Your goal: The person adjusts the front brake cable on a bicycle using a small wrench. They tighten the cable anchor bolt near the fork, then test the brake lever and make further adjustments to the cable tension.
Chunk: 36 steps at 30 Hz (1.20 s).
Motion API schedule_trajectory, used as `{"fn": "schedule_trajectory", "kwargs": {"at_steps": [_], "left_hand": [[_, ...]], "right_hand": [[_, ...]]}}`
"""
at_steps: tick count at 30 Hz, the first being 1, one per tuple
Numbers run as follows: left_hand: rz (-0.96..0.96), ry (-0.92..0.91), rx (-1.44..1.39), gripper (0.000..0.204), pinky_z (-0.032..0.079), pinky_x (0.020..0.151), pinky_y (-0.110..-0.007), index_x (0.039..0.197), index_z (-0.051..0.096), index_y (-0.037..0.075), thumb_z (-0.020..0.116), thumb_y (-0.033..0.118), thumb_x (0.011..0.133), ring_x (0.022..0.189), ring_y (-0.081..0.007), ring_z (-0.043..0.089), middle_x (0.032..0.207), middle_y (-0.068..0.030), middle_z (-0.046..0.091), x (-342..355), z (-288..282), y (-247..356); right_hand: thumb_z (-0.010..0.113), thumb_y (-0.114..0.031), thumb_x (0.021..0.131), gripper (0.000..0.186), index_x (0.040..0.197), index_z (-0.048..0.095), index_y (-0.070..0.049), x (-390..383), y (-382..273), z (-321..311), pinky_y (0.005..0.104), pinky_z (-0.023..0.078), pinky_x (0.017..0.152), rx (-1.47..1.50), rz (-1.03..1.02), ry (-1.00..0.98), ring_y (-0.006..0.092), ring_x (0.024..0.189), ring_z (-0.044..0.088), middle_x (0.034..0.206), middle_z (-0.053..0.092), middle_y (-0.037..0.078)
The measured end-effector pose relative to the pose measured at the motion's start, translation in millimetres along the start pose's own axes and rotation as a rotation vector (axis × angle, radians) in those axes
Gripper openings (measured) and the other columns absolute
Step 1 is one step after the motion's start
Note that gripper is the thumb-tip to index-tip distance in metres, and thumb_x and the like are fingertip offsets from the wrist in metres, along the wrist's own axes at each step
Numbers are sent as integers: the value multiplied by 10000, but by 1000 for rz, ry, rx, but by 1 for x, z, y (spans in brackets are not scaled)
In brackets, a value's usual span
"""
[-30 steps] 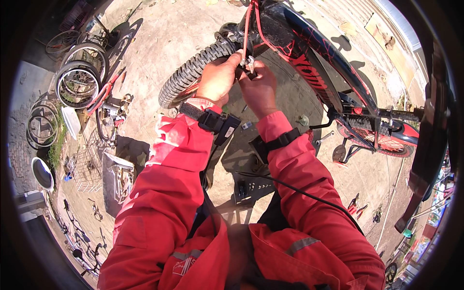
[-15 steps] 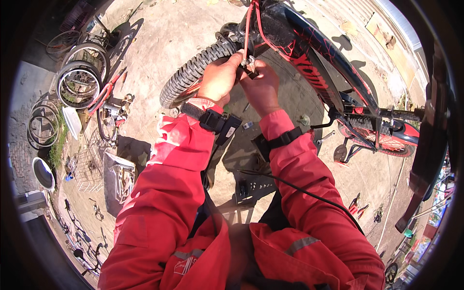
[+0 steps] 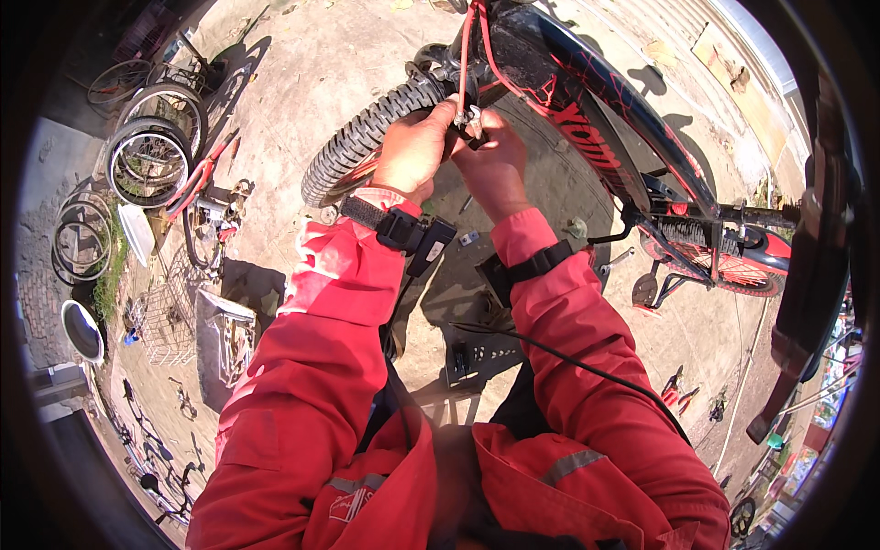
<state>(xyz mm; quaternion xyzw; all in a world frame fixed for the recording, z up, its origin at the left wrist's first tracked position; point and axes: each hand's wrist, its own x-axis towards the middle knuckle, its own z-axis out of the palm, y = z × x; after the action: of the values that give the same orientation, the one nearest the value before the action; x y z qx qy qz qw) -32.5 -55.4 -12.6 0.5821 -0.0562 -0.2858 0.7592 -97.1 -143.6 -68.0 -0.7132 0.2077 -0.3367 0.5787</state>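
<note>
A black and red bicycle [image 3: 587, 137] stands in front of me, its knobby front tyre [image 3: 353, 147] pointing to the left. My left hand [image 3: 412, 156] is closed beside this tyre, thumb and fingers pinched at the lower end of a red cable [image 3: 465, 55]. Close against it, my right hand [image 3: 495, 170] is closed too, with its fingers bent around the same spot. Between the fingertips shows a small silvery metal fitting [image 3: 474, 115] at the cable's end. My fingers hide what else they grip.
Several loose wheels [image 3: 151, 160] lean at the left, near a wire basket [image 3: 168, 321] and a tray of parts [image 3: 229, 344]. A wrench [image 3: 616, 261] lies beneath the bicycle, and red-handled pliers [image 3: 676, 394] lie at the right. A dark cable [image 3: 587, 367] crosses my right forearm.
Both hands stay at the metal fitting, with only a very slight shift of the fingers. The bicycle appears a little to the left in the picture.
</note>
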Motion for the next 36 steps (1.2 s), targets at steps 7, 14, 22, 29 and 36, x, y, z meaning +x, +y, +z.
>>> {"fn": "schedule_trajectory", "kwargs": {"at_steps": [7,14,22,29,36], "left_hand": [[-29,36,-2,326,490,643,-266,986,718,-60,691,265,975,672,-137,618,842,-75,709,-10,4,8],[-69,11,71,335,479,632,-268,969,715,-62,682,272,984,685,-134,616,833,-73,707,-5,1,8],[-101,-1,51,336,475,630,-277,970,711,-57,682,278,986,680,-133,610,835,-76,707,1,-3,3],[-30,-3,-19,313,496,649,-279,1005,714,-56,675,254,992,695,-142,632,856,-76,718,-10,5,11],[-86,-16,91,290,492,633,-269,986,728,-37,678,248,991,681,-130,630,847,-62,721,-2,0,11]], "right_hand": [[813,-80,810,242,1011,678,-68,1,1,-3,227,460,654,-95,59,-48,29,765,529,851,626,-64],[792,-76,824,185,932,643,-60,3,5,-1,227,460,652,23,38,-56,25,758,523,814,605,-69],[787,-70,823,164,898,641,-68,0,6,2,223,466,666,68,53,-5,21,760,521,808,590,-72],[792,-55,807,176,904,645,-60,0,8,-1,233,474,679,14,10,-20,36,772,540,817,596,-64],[825,-98,782,222,918,655,-50,-1,5,4,247,474,681,120,23,23,53,777,546,816,613,-45]]}}
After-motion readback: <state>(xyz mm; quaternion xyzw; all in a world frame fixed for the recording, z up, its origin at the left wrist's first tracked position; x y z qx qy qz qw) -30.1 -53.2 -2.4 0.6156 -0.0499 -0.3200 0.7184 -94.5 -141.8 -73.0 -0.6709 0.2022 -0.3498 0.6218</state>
